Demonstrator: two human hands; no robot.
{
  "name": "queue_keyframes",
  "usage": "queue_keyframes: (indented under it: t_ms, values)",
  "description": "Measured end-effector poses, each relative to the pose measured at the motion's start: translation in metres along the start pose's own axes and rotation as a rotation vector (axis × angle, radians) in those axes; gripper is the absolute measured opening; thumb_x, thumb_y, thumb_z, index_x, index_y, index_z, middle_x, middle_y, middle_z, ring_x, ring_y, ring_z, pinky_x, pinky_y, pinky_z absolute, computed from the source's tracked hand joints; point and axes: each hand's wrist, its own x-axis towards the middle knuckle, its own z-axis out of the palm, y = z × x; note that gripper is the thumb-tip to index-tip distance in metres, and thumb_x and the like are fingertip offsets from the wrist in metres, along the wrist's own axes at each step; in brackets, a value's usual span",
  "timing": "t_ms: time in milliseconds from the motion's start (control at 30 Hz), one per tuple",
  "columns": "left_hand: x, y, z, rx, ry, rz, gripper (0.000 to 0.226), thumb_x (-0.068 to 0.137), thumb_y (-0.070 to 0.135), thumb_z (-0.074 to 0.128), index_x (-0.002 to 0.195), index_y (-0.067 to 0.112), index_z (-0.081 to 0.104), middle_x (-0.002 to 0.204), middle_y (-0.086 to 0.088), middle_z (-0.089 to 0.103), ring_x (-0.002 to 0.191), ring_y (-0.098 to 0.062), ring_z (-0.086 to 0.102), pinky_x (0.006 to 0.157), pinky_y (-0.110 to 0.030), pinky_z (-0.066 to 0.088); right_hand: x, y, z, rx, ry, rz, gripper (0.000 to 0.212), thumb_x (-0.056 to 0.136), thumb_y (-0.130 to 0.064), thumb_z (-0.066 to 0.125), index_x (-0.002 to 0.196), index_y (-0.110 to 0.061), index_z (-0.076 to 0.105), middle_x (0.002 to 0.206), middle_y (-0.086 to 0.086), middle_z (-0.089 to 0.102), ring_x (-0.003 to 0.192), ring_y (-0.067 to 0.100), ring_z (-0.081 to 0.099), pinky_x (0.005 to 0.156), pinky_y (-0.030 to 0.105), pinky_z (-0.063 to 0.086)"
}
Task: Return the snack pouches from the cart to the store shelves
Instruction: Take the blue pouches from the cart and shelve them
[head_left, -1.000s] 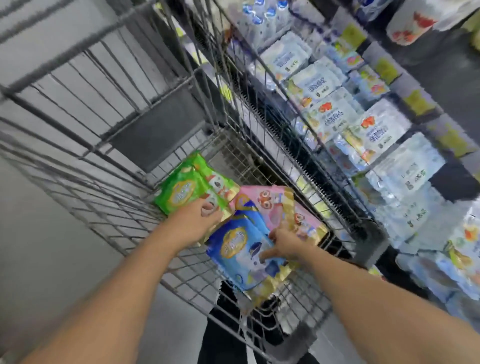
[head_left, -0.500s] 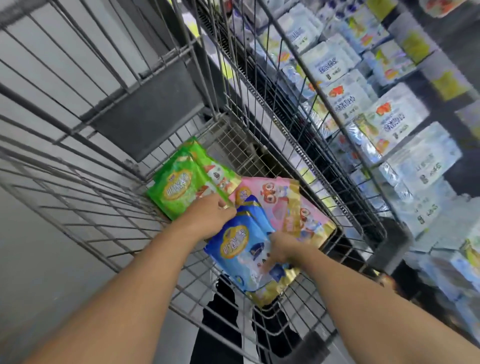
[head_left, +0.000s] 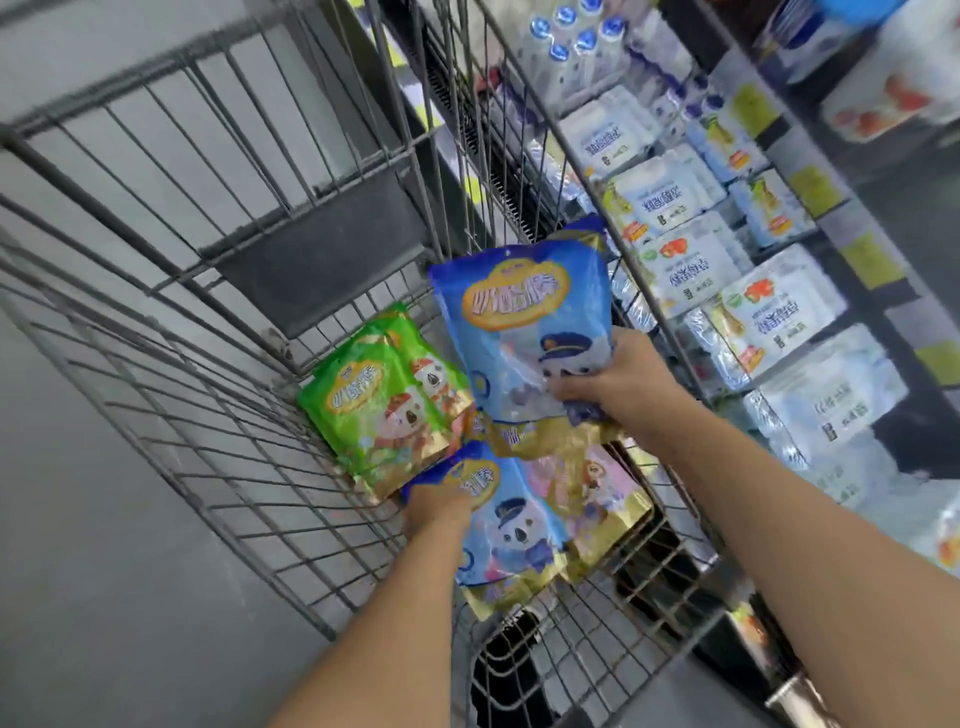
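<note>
Right hand grip: the right hand (head_left: 610, 387) has its fingers curled round the low part of a blue pouch (head_left: 524, 332) and holds it up above the others, still inside the cart (head_left: 218, 364).
Left hand grip: the left hand (head_left: 436, 506) rests on the top edge of a second blue pouch (head_left: 511, 535) that lies on the cart floor. I cannot tell if the fingers pinch it or only touch it.
Other pouches: two green pouches (head_left: 382, 402) lie at the back of the cart, and a pink pouch (head_left: 592, 499) lies partly under the blue ones.
Shelves: the store shelves (head_left: 769, 291) stand just beside the cart on the right, full of white packs.
Step now: I think this is the pick-up step. One pouch is lifted, none is on a shelf yet.
Next move: the lifted pouch should go up over the cart's wire side and across to the shelf. The hand needs to hold it tight so the slippery bag does not slide out or catch on the wires.
</note>
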Motion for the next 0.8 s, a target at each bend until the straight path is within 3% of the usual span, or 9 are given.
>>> queue_keyframes:
  t_ms: [100, 300, 467, 567, 667, 733, 800]
  values:
    - [0.010, -0.010, 0.032, 0.001, -0.038, -0.073, 0.060, 0.087, 0.032, 0.073, 0.133, -0.001, 0.056, 0.135, -0.019, 0.062, 0.120, -0.034, 0.064, 0.098, -0.044, 0.056, 0.011, -0.011, 0.001, 0.138, -0.038, -0.037, 0.026, 0.076, 0.016, 0.075, 0.087, -0.006, 0.067, 0.058, -0.007, 0.070, 0.049, 0.009, 0.064, 0.046, 0.023, 0.051]
    - [0.017, -0.014, 0.046, 0.048, 0.099, -0.156, 0.100, 0.075, 0.048, 0.083, 0.149, 0.002, 0.033, 0.147, -0.021, 0.043, 0.135, -0.037, 0.045, 0.100, -0.043, 0.047, 0.028, -0.002, 0.005, 0.154, -0.102, 0.004, 0.027, 0.076, 0.011, 0.077, 0.099, 0.003, 0.064, 0.061, -0.001, 0.066, 0.047, 0.012, 0.058, 0.046, 0.025, 0.045]
    - [0.018, -0.018, 0.057, -0.158, 0.122, -0.236, 0.100, 0.065, 0.035, 0.092, 0.142, 0.004, 0.035, 0.144, -0.022, 0.041, 0.126, -0.042, 0.053, 0.093, -0.048, 0.053, 0.034, 0.001, 0.006, 0.125, -0.090, 0.030, 0.035, 0.073, 0.008, 0.081, 0.104, 0.009, 0.063, 0.069, 0.010, 0.065, 0.052, 0.022, 0.058, 0.050, 0.028, 0.044]
    - [0.018, -0.026, 0.062, -0.386, 0.076, -0.307, 0.101, 0.057, 0.025, 0.098, 0.136, -0.001, 0.041, 0.135, -0.025, 0.055, 0.118, -0.043, 0.061, 0.093, -0.052, 0.056, 0.037, 0.000, 0.004, 0.131, -0.120, 0.039, 0.030, 0.074, 0.007, 0.081, 0.098, 0.005, 0.062, 0.062, 0.010, 0.061, 0.046, 0.022, 0.052, 0.047, 0.028, 0.041]
    - [0.020, -0.037, 0.067, -0.577, -0.005, -0.302, 0.087, 0.057, 0.016, 0.099, 0.128, -0.005, 0.054, 0.128, -0.022, 0.066, 0.110, -0.036, 0.066, 0.094, -0.047, 0.056, 0.039, 0.001, 0.003, 0.134, -0.127, 0.035, 0.029, 0.073, 0.006, 0.082, 0.094, 0.000, 0.062, 0.056, 0.003, 0.062, 0.043, 0.019, 0.053, 0.045, 0.026, 0.042]
    - [0.019, -0.043, 0.068, -0.659, -0.028, -0.316, 0.069, 0.058, 0.017, 0.099, 0.113, -0.002, 0.061, 0.121, -0.019, 0.068, 0.098, -0.031, 0.065, 0.087, -0.040, 0.055, 0.041, 0.002, 0.003, 0.126, -0.127, 0.031, 0.029, 0.073, 0.006, 0.082, 0.093, 0.000, 0.063, 0.053, -0.002, 0.063, 0.042, 0.016, 0.055, 0.046, 0.026, 0.043]
    - [0.018, -0.045, 0.068, -0.714, -0.095, -0.318, 0.064, 0.061, 0.021, 0.097, 0.109, -0.001, 0.063, 0.119, -0.017, 0.068, 0.098, -0.031, 0.065, 0.091, -0.043, 0.055, 0.041, 0.003, 0.004, 0.113, -0.129, 0.033, 0.030, 0.073, 0.006, 0.082, 0.095, 0.002, 0.063, 0.053, -0.002, 0.063, 0.042, 0.015, 0.056, 0.046, 0.026, 0.044]
